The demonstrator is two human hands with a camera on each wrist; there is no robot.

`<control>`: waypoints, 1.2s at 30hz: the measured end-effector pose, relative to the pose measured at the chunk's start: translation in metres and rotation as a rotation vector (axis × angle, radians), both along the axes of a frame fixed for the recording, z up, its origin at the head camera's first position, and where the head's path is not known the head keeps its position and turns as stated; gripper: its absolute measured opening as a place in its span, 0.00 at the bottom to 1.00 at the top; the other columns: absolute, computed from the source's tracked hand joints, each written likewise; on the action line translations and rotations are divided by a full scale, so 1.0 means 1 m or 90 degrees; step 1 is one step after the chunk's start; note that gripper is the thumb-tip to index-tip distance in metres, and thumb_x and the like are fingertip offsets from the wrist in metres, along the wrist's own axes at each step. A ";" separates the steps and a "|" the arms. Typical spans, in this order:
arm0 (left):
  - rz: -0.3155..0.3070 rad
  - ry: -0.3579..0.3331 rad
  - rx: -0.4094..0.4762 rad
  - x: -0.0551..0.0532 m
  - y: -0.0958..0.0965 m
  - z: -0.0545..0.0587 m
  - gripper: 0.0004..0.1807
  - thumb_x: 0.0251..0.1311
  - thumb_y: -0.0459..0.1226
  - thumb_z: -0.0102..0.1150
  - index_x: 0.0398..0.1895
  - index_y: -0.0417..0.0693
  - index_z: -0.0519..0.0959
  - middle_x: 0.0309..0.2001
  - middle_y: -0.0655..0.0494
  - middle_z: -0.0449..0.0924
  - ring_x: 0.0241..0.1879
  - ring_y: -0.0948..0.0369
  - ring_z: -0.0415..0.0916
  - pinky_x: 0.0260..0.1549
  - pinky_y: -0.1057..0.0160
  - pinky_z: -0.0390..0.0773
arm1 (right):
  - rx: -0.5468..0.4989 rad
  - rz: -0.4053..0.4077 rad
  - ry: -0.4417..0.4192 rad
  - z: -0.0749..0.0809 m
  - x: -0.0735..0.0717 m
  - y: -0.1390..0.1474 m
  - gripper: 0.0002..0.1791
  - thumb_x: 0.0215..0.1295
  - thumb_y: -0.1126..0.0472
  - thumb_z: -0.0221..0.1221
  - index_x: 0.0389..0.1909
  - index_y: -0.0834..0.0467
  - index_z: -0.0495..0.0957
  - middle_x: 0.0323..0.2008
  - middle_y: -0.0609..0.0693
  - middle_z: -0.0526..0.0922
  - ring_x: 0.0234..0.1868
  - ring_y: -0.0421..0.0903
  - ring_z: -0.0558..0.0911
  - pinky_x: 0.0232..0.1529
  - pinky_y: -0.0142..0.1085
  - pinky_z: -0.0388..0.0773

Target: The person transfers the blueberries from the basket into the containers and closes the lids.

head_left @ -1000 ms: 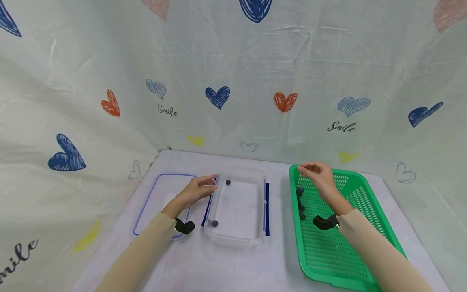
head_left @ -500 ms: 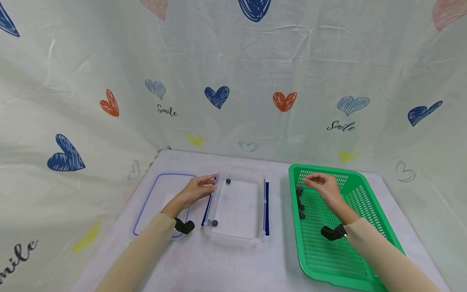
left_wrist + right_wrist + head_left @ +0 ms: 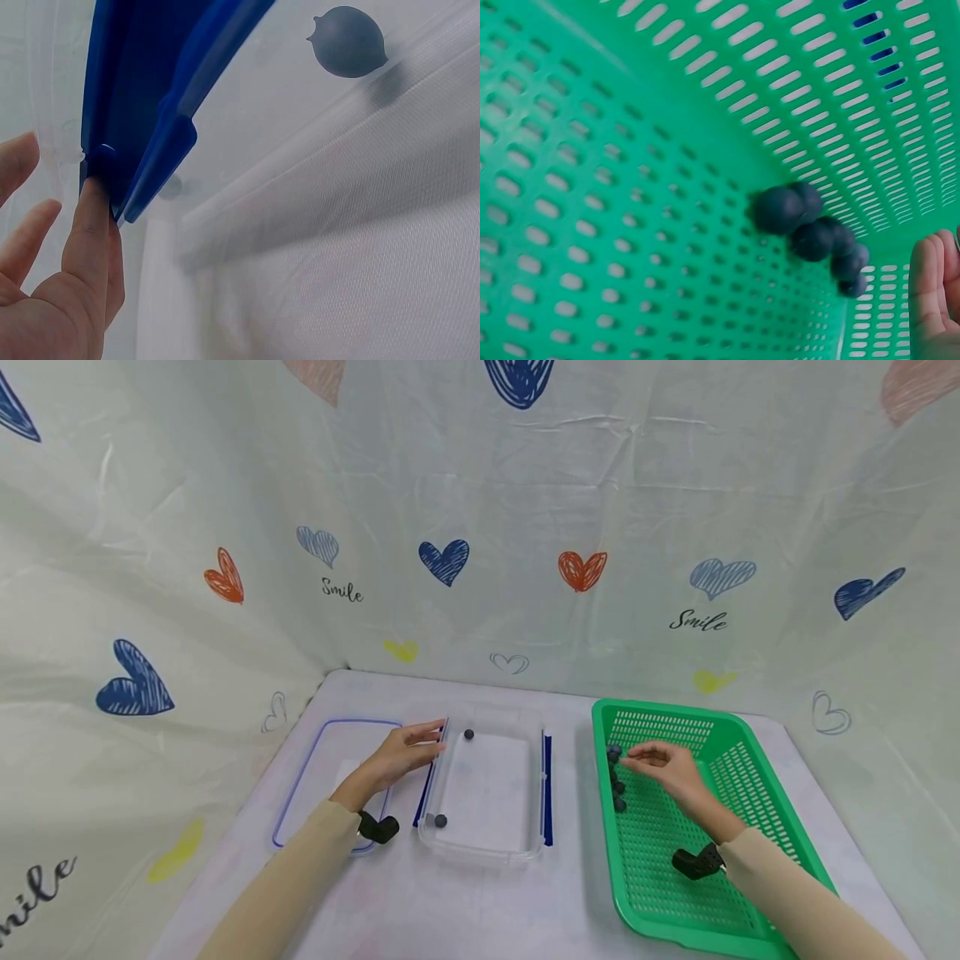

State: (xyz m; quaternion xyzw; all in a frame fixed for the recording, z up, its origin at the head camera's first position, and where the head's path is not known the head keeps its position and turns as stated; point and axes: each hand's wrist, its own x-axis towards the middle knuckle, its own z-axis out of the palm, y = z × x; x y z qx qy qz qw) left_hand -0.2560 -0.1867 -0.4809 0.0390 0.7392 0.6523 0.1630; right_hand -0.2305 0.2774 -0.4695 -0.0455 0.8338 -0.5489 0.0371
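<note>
My left hand [image 3: 393, 756] touches the left side of a clear plastic container [image 3: 480, 857]. In the left wrist view, a fingertip meets the container's blue side latch [image 3: 124, 90], which hangs outward. Two blueberries [image 3: 441, 821] lie apart inside the container; one blueberry [image 3: 349, 41] shows large through the clear plastic. My right hand [image 3: 671, 772] is inside the green basket [image 3: 621, 885], fingers loosely bent, just right of several blueberries [image 3: 618, 787]. In the right wrist view these blueberries [image 3: 780, 210] lie in a row along the basket wall, with no visible contact by the fingers.
A clear lid with a blue rim [image 3: 300, 779] lies flat left of the container, partly under my left forearm. Another blue latch [image 3: 548, 789] sticks out on the container's right. A white curtain [image 3: 495, 485] with printed hearts rises behind the table.
My right hand has moved down and slightly right, from above the basket's left rim to beside the blueberries inside. My left hand stays at the container.
</note>
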 end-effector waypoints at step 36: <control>0.007 0.001 -0.004 0.001 0.001 0.000 0.33 0.67 0.36 0.64 0.74 0.48 0.67 0.69 0.36 0.64 0.63 0.47 0.71 0.62 0.54 0.72 | -0.019 0.147 0.011 -0.046 0.010 0.011 0.15 0.62 0.70 0.67 0.46 0.76 0.79 0.39 0.66 0.84 0.36 0.46 0.84 0.36 0.36 0.85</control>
